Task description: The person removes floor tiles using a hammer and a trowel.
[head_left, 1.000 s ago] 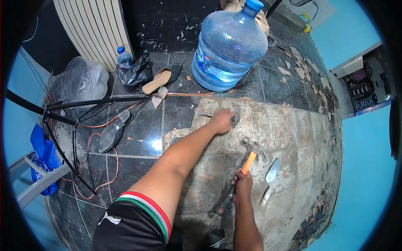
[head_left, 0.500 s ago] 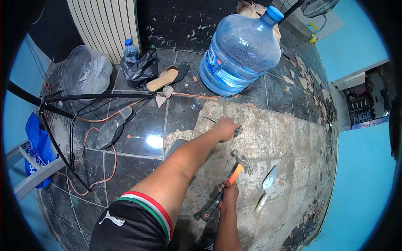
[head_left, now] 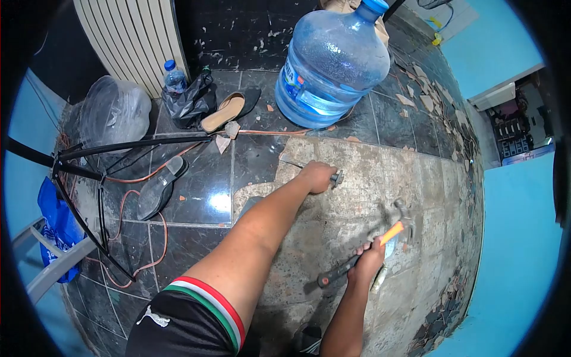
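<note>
My left hand (head_left: 318, 177) is closed around a chisel (head_left: 337, 178). Its blunt end sticks out on the right, and its thin blade points left at the broken edge of the dark tiles (head_left: 256, 160). My right hand (head_left: 369, 262) grips the black handle of a claw hammer (head_left: 394, 231) with an orange neck. The hammer is raised over the bare concrete (head_left: 351, 202), its head blurred by motion. Beneath my right hand lies a trowel (head_left: 380, 278), mostly hidden by the hand and hammer.
A large blue water jug (head_left: 333, 71) stands on the tiles ahead. Sandals (head_left: 225, 113), a black plastic bag (head_left: 187, 107) and a black metal frame (head_left: 137, 141) are at left, with an orange cord (head_left: 163, 250). Broken tile pieces (head_left: 443, 315) lie along the right wall.
My right hand has swung the hammer to the right and away from the chisel, passing over the trowel. My left hand stays at nearly the same spot on the floor.
</note>
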Motion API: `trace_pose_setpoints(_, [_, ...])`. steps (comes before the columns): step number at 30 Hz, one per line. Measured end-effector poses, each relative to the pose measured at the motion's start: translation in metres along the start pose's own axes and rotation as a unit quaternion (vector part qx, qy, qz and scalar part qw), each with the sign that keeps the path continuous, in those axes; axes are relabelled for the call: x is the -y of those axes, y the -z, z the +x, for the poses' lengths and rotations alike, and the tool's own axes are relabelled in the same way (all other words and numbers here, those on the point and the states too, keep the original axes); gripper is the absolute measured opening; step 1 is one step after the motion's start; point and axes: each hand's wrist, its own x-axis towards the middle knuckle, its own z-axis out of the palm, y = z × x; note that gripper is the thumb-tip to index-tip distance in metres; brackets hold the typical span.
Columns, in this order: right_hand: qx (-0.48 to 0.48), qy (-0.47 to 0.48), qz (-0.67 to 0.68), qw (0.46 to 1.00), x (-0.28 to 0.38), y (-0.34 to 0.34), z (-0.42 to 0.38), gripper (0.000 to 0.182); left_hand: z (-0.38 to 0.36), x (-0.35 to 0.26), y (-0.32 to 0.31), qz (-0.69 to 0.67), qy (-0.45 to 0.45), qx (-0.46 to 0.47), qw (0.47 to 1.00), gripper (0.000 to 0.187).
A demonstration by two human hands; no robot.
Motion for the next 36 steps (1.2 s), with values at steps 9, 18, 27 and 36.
trace_pose_setpoints(9, [0.158,-0.113,-0.132,0.972,-0.029,-0.048,0.011,0.013,0.008,0.005,-0.009,0.001,0.015,-0.038,0.999,0.022])
trace_pose_setpoints(18, [-0.119,0.088,0.107,0.983,0.019,-0.013,0.031,0.025,0.009,0.004,-0.003,-0.011,0.012,-0.039,0.999,0.023])
trace_pose_setpoints(27, [0.102,-0.108,-0.096,0.984,-0.034,-0.031,0.03,0.021,0.014,0.014,0.007,-0.071,-0.023,-0.146,0.986,0.026])
trace_pose_setpoints(36, [-0.115,0.091,0.074,0.986,0.008,0.011,0.056,0.02,0.0,0.003,-0.005,-0.004,-0.015,-0.034,0.999,0.027])
